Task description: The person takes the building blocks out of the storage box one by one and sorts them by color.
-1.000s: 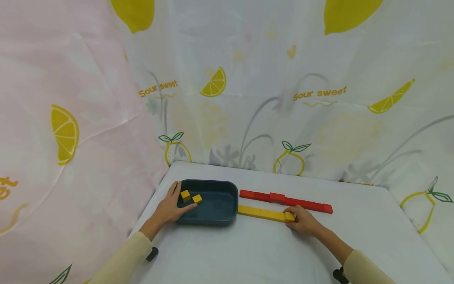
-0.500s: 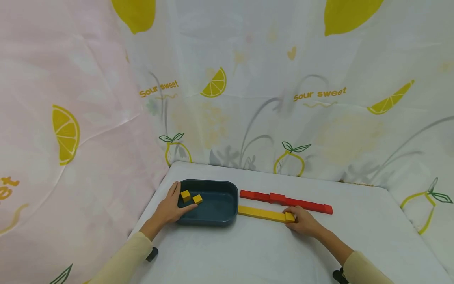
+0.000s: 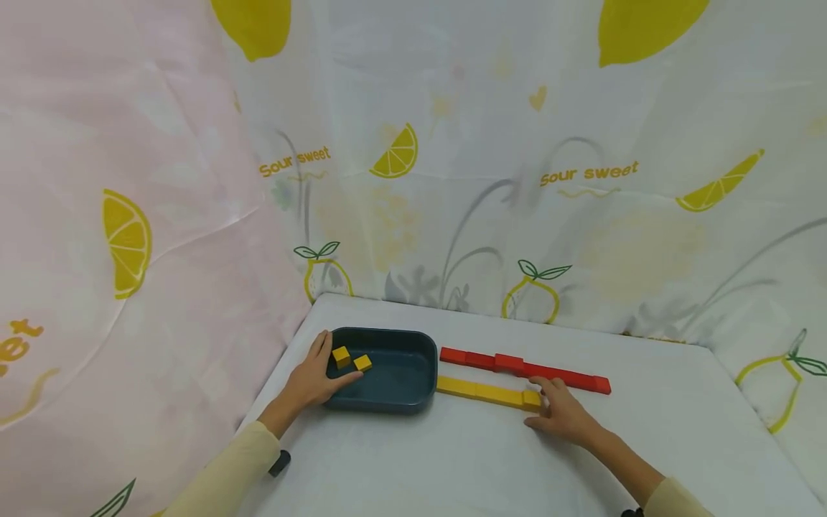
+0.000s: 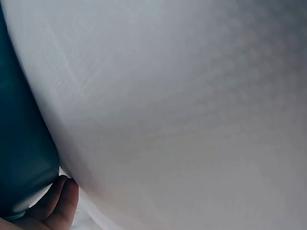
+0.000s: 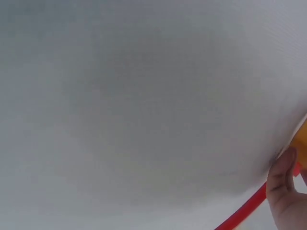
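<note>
In the head view my left hand (image 3: 312, 378) holds the left end of a dark blue rectangular tray (image 3: 388, 410), its thumb reaching over the near-left corner. Two yellow blocks, a cube (image 3: 341, 357) and a flatter one (image 3: 363, 363), lie inside the tray. My right hand (image 3: 567, 416) is at the right end of a yellow row of blocks (image 3: 478, 391), thumb and fingers spread around the end block (image 3: 532, 400) without visibly gripping it. In the left wrist view, fingers (image 4: 64, 203) touch the tray's outer edge. The right wrist view shows the yellow block (image 5: 301, 146) beside my fingers.
Behind the yellow row runs a red row of blocks (image 3: 555, 373), with one block standing higher near its middle. A white cloth covers the table (image 3: 452, 467). A lemon-printed curtain (image 3: 452, 143) hangs at the back and left.
My right hand has let go of the yellow end block and shifted slightly right, its fingers parting. The block stays at the row's end. My left hand keeps its place on the tray.
</note>
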Demonstrator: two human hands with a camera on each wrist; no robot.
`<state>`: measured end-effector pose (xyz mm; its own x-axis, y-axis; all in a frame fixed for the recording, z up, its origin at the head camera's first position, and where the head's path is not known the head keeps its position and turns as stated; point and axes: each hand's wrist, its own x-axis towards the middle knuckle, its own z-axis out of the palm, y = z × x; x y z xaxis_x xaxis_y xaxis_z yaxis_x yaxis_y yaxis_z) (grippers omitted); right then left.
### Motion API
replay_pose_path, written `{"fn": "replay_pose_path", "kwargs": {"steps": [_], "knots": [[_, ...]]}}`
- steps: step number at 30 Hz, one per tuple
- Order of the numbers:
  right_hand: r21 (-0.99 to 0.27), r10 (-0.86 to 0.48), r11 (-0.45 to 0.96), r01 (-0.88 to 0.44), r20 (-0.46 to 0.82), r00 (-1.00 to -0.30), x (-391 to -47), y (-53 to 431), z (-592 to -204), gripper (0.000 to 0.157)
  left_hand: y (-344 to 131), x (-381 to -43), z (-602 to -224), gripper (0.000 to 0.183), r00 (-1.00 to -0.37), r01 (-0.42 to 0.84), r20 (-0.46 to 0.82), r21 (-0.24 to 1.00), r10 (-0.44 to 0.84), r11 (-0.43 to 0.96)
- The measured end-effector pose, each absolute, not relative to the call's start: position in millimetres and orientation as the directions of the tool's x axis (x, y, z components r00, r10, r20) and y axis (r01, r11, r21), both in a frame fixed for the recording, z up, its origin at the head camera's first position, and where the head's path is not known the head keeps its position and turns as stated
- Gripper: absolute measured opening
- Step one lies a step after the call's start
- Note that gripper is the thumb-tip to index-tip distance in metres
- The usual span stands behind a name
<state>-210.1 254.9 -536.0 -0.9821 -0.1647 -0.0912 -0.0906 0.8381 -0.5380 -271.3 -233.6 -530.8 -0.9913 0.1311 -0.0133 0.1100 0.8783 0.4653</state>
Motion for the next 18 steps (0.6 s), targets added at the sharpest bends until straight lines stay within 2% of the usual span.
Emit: {"fn": "replay_pose_path", "kwargs": {"steps": [4, 7, 9, 13, 18], "knots": [[-0.414, -0.171, 0.894, -0.174, 0.045, -0.984, -202.8, 261.6, -539.3, 0.076, -232.5, -271.0, -531.9, 0.123, -0.99, 0.112, -0.018, 0.469, 0.136, 0.876], [-0.307, -0.206, 0.915, -0.261, 0.201, -0.958, -198.9, 264.0, -541.4, 0.077, -232.9, -271.4, -532.2, 0.123, -0.991, 0.114, -0.009, 0.466, 0.133, 0.877], [-0.267, -0.232, 0.916, -0.3, 0.259, -0.938, -197.5, 263.2, -540.4, 0.078, -233.5, -272.3, -532.6, 0.123, -0.992, 0.114, -0.003, 0.459, 0.13, 0.881], [-0.217, -0.272, 0.919, -0.33, 0.257, -0.927, -195.6, 256.0, -535.8, 0.078, -235.1, -273.0, -530.7, 0.122, -0.991, 0.122, 0.009, 0.444, 0.132, 0.888], [-0.221, -0.304, 0.908, -0.356, 0.238, -0.923, -193.7, 244.1, -532.9, 0.081, -234.6, -270.1, -528.2, 0.124, -0.99, 0.121, -0.008, 0.452, 0.14, 0.884]]}}
